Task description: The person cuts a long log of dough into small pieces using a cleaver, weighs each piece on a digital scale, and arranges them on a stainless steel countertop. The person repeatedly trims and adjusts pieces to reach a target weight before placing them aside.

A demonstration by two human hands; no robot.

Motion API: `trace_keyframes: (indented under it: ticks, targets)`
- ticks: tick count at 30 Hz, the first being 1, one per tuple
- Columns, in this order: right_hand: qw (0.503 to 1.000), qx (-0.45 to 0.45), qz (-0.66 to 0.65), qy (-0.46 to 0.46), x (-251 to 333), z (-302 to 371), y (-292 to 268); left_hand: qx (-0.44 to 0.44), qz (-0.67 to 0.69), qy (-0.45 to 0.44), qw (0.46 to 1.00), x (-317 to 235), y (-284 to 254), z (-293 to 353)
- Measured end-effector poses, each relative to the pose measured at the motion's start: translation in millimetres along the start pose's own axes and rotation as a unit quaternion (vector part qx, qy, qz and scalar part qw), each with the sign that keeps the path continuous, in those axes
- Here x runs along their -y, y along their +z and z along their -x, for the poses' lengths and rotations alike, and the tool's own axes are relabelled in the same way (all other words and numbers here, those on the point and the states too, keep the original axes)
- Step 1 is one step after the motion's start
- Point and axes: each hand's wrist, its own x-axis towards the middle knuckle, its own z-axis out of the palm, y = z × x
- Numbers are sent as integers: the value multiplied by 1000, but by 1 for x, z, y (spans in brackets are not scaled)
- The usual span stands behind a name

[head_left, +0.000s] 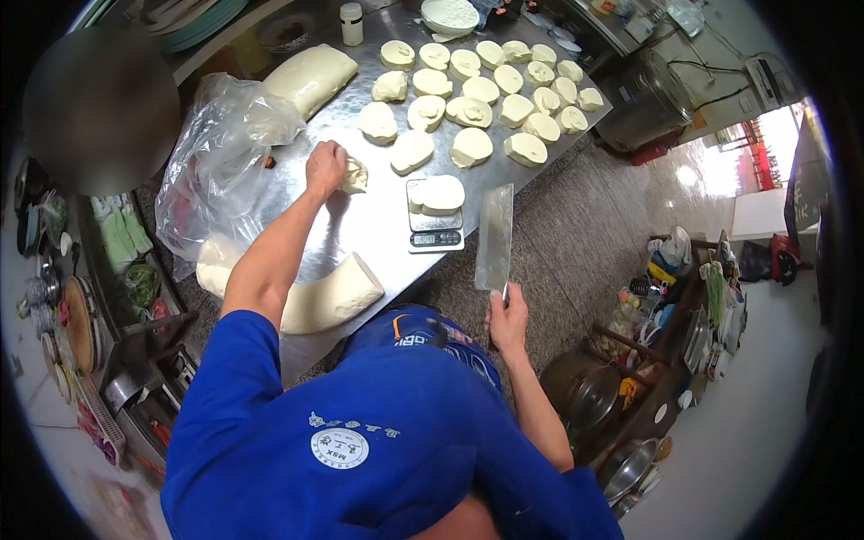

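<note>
My left hand [326, 169] is over the steel table, its fingers closed on a small torn piece of dough [356, 176]. In my right hand [509, 317], off the table's front edge, is the handle of a broad cleaver [494, 236], blade pointing away from me. Between my hands stands a small digital scale [436, 239] with a cut dough portion [437, 194] on its pan. A thick dough roll [331, 295] lies at the near edge, partly hidden by my left forearm. Several cut dough portions [470, 112] are spread over the far right of the table.
Clear plastic sheeting [225, 162] lies at the table's left, beside a large dough slab [310, 79]. At the back are a white-lidded jar [352, 24] and a bowl of white powder [450, 15]. A shelf [634, 360] with pans and bags stands right; a large metal pot [646, 99] is beyond.
</note>
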Motion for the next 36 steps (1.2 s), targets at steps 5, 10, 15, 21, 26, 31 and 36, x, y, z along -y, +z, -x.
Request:
trace_keyframes:
  ticks: [5, 10, 15, 21, 26, 31, 36]
  targets:
    - [999, 6, -33, 6, 24, 8, 1, 18, 279, -74, 957, -11, -3, -2]
    - [999, 5, -54, 6, 50, 13, 7, 139, 410, -146, 889, -56, -5, 23]
    - [982, -82, -17, -167, 57, 19, 26, 203, 437, -142, 865, -104, 2, 51]
    - [979, 129, -138, 81, 47, 11, 20, 237, 508, -167, 811, -128, 25, 67]
    - [974, 175, -116, 82, 47, 6, 19, -25, 169, -22, 985, -68, 26, 54]
    - [970, 204, -104, 82, 62, -8, 28, 7, -133, 180, 975, -16, 7, 48]
    - [967, 229, -71, 83, 63, -22, 28, 36, -222, 176, 958, -38, 13, 31]
